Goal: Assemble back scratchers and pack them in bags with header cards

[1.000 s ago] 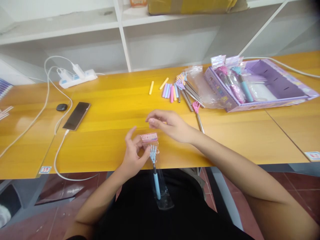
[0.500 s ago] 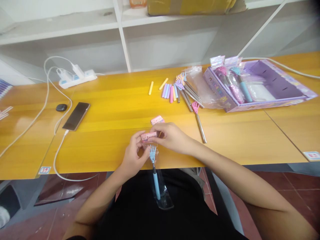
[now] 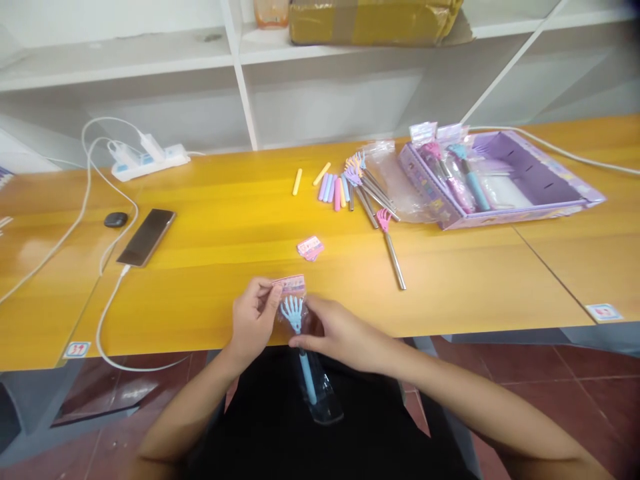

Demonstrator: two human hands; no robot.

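Note:
A blue hand-shaped scratcher (image 3: pixel 293 313) lies inside a clear plastic bag (image 3: pixel 327 403) that hangs over the table's front edge. The bag's top bears a pink printed card (image 3: pixel 291 285). My left hand (image 3: pixel 254 317) pinches the left end of this card. Around the scratcher's neck, from the right, is my right hand (image 3: pixel 337 333), thumb and fingers closing on the bagged rod. Just beyond the hands, a small stack of pink cards (image 3: pixel 311 247) rests on the table.
Pink scratcher (image 3: pixel 393 250), more metal-rod scratchers (image 3: pixel 367 193) and coloured tubes (image 3: pixel 333 190) lie farther back. A purple box (image 3: pixel 530 217) holds bagged scratchers at right. Phone (image 3: pixel 147 238), mouse (image 3: pixel 116 219) and power strip (image 3: pixel 150 163) are at left.
My right hand has moved from the card down to the scratcher's neck. My left hand still holds the card, whose printed face now shows more fully. The view has shifted slightly.

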